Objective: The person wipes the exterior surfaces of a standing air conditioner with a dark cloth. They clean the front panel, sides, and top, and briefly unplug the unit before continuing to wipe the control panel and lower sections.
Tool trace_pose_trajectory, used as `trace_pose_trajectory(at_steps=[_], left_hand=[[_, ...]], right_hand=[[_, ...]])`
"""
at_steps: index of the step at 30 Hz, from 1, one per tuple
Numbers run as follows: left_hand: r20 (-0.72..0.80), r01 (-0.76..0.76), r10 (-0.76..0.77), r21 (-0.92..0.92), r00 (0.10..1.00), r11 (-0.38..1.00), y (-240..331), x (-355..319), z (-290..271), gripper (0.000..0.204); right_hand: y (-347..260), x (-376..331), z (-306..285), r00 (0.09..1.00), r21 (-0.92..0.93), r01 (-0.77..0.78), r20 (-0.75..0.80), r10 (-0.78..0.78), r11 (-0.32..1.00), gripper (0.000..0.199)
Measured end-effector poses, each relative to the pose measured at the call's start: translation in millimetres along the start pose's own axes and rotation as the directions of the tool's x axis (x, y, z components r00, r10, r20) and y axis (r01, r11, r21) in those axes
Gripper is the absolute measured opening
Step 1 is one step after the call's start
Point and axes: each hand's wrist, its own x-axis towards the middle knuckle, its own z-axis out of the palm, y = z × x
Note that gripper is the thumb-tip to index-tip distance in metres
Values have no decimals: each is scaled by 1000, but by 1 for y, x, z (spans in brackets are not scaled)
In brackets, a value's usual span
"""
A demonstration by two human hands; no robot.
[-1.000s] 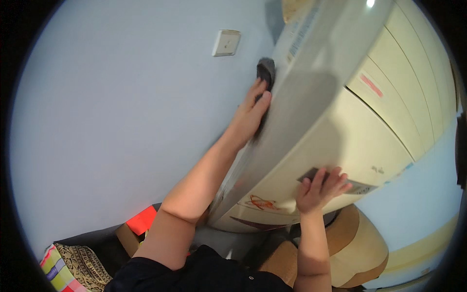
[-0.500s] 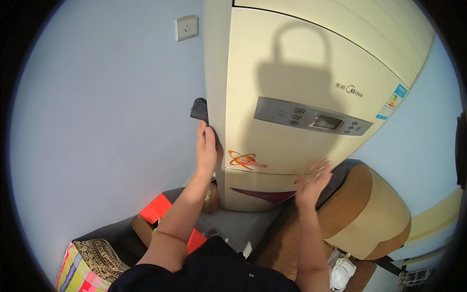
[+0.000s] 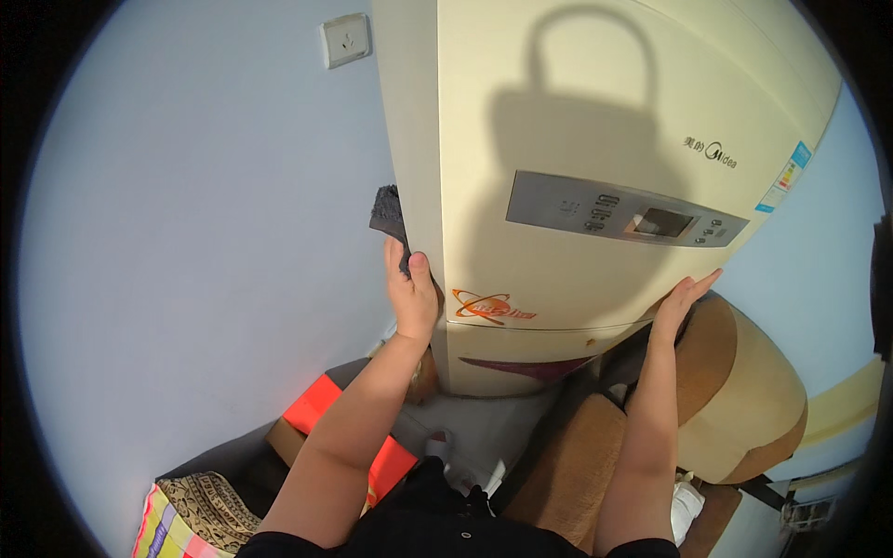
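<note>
A tall cream floor-standing air conditioner point(image 3: 549, 270) stands before me, with a grey control panel point(image 3: 628, 209) across its front. My left hand point(image 3: 411, 288) is at its left side, holding a dark grey fluffy cloth point(image 3: 387, 209). The cloth sticks up above the fingers, and part of it is hidden between the hand and the casing. My right hand point(image 3: 684, 302) lies along the lower right edge of the casing, fingers stretched out and no object in it. Some of its palm side is hidden from view.
A brown and beige sofa point(image 3: 744, 391) stands close on the right. At lower left are a red box point(image 3: 312, 402) and a patterned fabric bag point(image 3: 206, 504). A pale blue wall with a white socket point(image 3: 345, 41) runs along the left. White crumpled material point(image 3: 686, 510) lies at lower right.
My right hand has moved right and up, from in front of the lower casing to its right edge. The left hand keeps the cloth at the left side. My view has shifted slightly.
</note>
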Motion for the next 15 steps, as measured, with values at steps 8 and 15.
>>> trace_pose_trajectory(at_steps=[8,15], left_hand=[[-36,-24,25,29,999,999,-18,-3,0,66],[-8,15,-16,-115,1000,993,-12,-8,1,64]], right_hand=[[-12,-10,18,995,7,-65,-74,66,998,66],[-2,-29,25,991,-16,-89,-100,87,996,73]])
